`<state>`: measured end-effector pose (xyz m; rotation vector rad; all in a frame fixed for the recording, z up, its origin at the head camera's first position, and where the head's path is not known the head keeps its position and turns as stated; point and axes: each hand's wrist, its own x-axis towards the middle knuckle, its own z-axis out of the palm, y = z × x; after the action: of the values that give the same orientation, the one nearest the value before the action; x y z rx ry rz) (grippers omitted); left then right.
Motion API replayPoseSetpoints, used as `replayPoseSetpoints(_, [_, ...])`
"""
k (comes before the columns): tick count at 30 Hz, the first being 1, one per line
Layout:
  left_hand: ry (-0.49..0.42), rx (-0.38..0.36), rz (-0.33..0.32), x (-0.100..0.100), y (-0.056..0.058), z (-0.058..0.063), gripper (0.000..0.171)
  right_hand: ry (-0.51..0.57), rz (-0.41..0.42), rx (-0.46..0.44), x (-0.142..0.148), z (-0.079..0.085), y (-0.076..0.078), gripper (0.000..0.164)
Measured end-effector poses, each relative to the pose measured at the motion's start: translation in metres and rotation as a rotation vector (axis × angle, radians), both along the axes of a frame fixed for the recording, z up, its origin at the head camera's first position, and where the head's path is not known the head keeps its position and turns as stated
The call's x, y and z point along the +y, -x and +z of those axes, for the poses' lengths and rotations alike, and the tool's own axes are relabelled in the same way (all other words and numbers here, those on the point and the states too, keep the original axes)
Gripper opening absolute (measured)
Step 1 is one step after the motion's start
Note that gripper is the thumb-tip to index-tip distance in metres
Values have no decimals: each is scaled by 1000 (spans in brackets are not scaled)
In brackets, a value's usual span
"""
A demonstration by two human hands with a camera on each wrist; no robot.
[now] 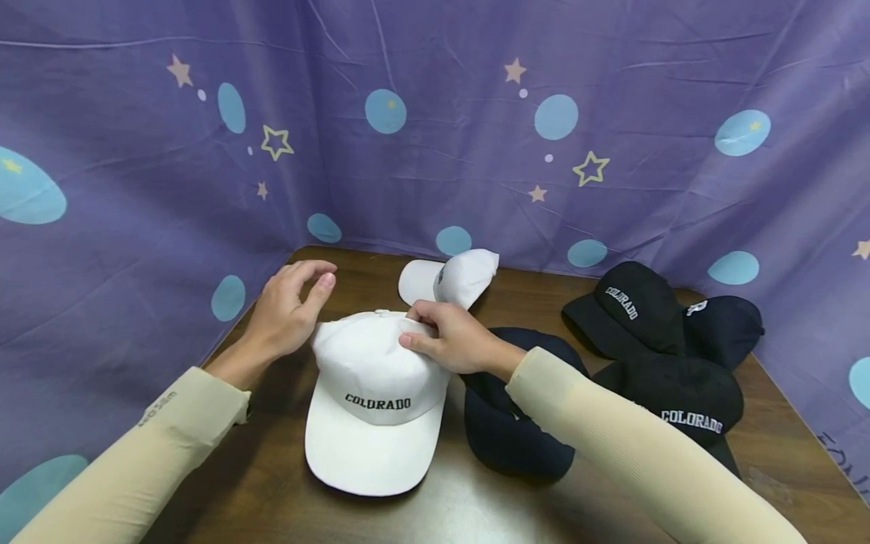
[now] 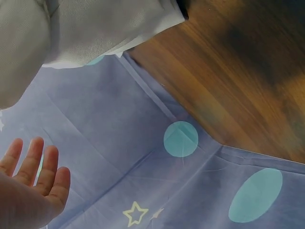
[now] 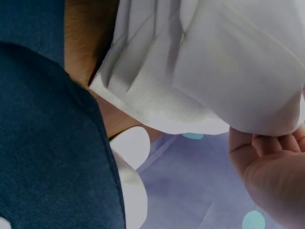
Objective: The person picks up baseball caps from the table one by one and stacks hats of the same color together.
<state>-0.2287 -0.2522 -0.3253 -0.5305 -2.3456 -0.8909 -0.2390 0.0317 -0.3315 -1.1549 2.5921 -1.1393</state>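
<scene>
A white baseball cap (image 1: 377,359) with COLORADO in dark letters stands mid-table in the head view, its brim towards me. My right hand (image 1: 458,336) pinches its crown near the back, thumb outside and fingers over the rear edge. In the right wrist view, the fingers of that hand (image 3: 276,176) reach behind the white fabric (image 3: 238,71). Just off the cap's left side is my left hand (image 1: 282,310), its fingers loosely bent with nothing in them. The left wrist view shows the same hand (image 2: 35,186) apart from the cap (image 2: 114,28).
Behind lies a second white cap (image 1: 469,276). A navy cap (image 1: 516,438) sits right of the first, partly under my right forearm. Farther right, a black cap (image 1: 635,310), a navy cap (image 1: 727,329) and a black COLORADO cap (image 1: 686,397) cluster together. A purple curtain (image 1: 442,166) borders the wooden table (image 1: 258,453).
</scene>
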Motion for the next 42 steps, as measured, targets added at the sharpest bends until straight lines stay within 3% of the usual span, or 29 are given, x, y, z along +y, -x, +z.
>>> replayPoseSetpoints(8, [5, -5, -5, 1, 1, 0, 38, -32, -18, 67, 2, -1, -5, 20])
replayPoseSetpoints(16, [10, -1, 1, 2, 1, -1, 37, 28, 79, 439, 0, -5, -11, 40])
replayPoseSetpoints(20, [14, 0, -1, 2, 1, -2, 38, 13, 137, 638, 0, -8, -12, 35])
replayPoseSetpoints(22, [14, 1, -1, 2, 1, -1, 39, -5, 147, 683, 0, -9, -13, 31])
replayPoseSetpoints(25, [18, -8, 3, 2, 1, -1, 39, -52, 139, 683, -1, -12, -16, 33])
replayPoseSetpoints(30, [24, -14, 7, 2, 0, 0, 39, -139, 132, 677, -5, -15, -20, 68])
replayPoseSetpoints(37, [25, -6, 2, 2, -1, 1, 38, -274, 133, 656, -10, -18, -23, 64])
replayPoseSetpoints(42, [25, -8, -2, 3, -1, 0, 38, -367, 87, 624, -15, -23, -28, 72])
